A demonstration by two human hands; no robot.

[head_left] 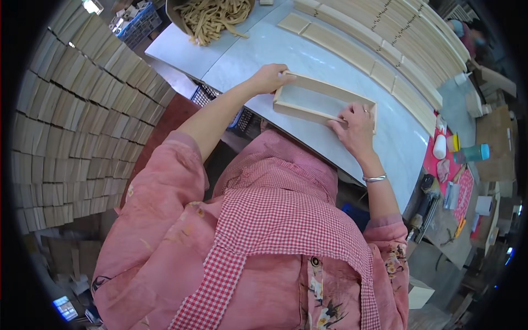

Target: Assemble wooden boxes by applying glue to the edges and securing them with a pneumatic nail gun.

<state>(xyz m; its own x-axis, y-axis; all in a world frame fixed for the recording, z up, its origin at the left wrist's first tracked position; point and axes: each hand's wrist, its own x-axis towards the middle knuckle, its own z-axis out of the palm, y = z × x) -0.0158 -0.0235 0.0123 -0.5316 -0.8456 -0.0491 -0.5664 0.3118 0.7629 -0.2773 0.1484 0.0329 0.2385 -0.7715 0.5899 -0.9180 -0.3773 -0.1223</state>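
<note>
A long, four-sided wooden frame (330,89) is held by two bare hands at the near edge of the white tabletop (247,60). The far left corner is pinched by the left hand (269,78). The near wall, close to its right end, seems to be pinched by the right hand (357,127), with its fingers bent over the wood. Whether the whole bottom is touched by the table cannot be told.

All four walls seem to be joined already, so the step in hand looks like the frame being held steady and handled. For the next move, both ends should be kept level and the thin walls squeezed softly, so that no corner is pulled apart. Beyond the frame, flat wooden strips (341,47) are laid in a row.
</note>
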